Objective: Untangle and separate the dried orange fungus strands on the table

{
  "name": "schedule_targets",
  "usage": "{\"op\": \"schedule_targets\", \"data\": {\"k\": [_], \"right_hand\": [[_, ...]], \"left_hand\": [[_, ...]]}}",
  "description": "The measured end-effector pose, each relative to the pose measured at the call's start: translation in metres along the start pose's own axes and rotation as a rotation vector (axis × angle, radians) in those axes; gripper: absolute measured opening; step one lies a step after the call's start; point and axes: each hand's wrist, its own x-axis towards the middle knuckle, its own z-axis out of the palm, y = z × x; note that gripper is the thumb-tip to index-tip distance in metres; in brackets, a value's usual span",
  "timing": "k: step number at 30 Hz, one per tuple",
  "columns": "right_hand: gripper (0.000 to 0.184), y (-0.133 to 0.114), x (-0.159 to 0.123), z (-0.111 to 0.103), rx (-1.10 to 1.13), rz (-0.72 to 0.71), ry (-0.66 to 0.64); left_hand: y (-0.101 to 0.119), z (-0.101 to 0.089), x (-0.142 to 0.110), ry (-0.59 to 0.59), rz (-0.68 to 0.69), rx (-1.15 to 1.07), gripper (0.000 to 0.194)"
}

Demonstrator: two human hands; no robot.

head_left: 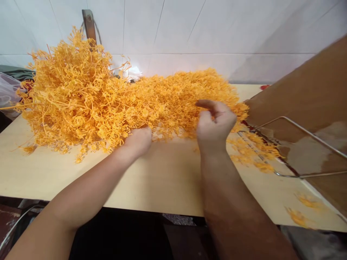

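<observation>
Yellow-orange sprigs (78,97), probably artificial, heaped along the back of the table. Left end tall and bushy, thin curling stems, small frilly star-like tips; the rest is a lower, flatter, denser mat (187,90) running right. Left hand (139,140) at the front edge of the heap, back of hand up, fingers out of sight; cannot tell if it grips anything. Right hand (217,121) at the mat's right part, blurred, fingers curled in, index bent out leftward, narrow gap to thumb; cannot tell if a strand is pinched. Tabletop (168,180) smooth, pale, wood-toned, flat. Loose clumps (257,155) scattered right of the right hand, two more tufts (296,218) near the front right corner, blurred. Brown cardboard (295,86) slants up at right, pale patch low on it; thin bent metal wire (314,135) in front. Clear crinkly plastic bag (9,90) far left. Upright brown bar (89,25) behind the tall end. Wall (168,29) pale, glossy, panel seams.
</observation>
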Motion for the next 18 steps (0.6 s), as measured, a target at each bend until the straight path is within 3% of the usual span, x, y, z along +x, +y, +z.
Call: {"op": "schedule_targets", "data": {"k": [3, 5, 9, 13, 16, 18], "right_hand": [[0.032, -0.023, -0.013, 0.015, 0.044, -0.06, -0.076], [0.032, -0.033, -0.019, 0.025, 0.037, -0.093, -0.195], [0.012, -0.042, -0.024, 0.029, 0.193, -0.035, -0.321], [0.012, -0.048, -0.024, 0.014, 0.317, 0.092, -0.477], [0.016, -0.049, -0.024, 0.004, 0.22, 0.111, -0.704], [0.017, -0.046, -0.025, 0.001, 0.143, 0.087, -0.796]], "left_hand": [[0.007, 0.0, 0.003, -0.062, 0.007, 0.138, 0.029], [0.01, 0.001, 0.005, -0.068, -0.005, 0.199, 0.029], [0.002, 0.006, 0.006, -0.011, -0.058, 0.048, 0.026], [-0.015, 0.006, 0.003, -0.01, 0.078, -0.572, 0.031], [-0.021, 0.004, 0.001, -0.153, 0.206, -1.165, 0.03], [-0.021, 0.004, 0.0, -0.214, 0.248, -1.449, 0.029]]}}
